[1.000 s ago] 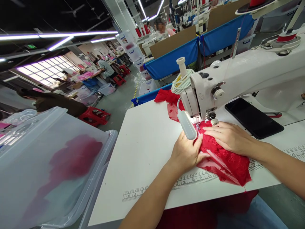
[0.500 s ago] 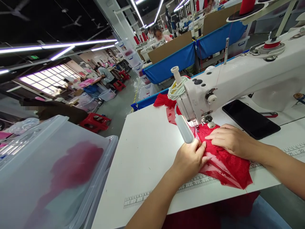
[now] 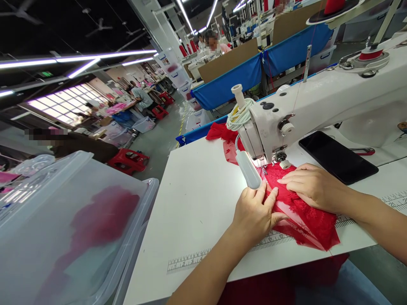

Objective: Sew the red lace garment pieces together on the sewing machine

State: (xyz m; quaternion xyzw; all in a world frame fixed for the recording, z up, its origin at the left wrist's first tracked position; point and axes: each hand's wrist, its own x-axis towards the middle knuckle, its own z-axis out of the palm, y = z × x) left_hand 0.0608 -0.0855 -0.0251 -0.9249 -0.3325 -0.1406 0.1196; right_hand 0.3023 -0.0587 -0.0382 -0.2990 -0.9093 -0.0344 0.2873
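Observation:
Red lace fabric with sheer mesh [image 3: 313, 226] lies on the white table under the needle and presser foot [image 3: 264, 170] of a white sewing machine [image 3: 321, 103]. My left hand [image 3: 254, 212] rests at the fabric's left edge, just in front of the foot, fingers and thumb spread. On the lace to the right lies my right hand [image 3: 307, 186], palm down, its fingers stretched out flat. A grey lamp [image 3: 248, 170] hangs beside the foot, close to my left fingertips. More red fabric [image 3: 222, 133] trails out behind the machine head.
A black phone [image 3: 338, 156] lies by the machine arm, with a small red-handled tool [image 3: 365, 151] behind it. A printed ruler [image 3: 187, 262] runs along the table's front. Translucent plastic bins [image 3: 47, 237] stand at the left, near a red stool [image 3: 129, 161] and a seated person [image 3: 85, 146].
My left fingers have straightened and spread a little on the fabric. My right hand stays flat on the lace. The whole view has shifted slightly.

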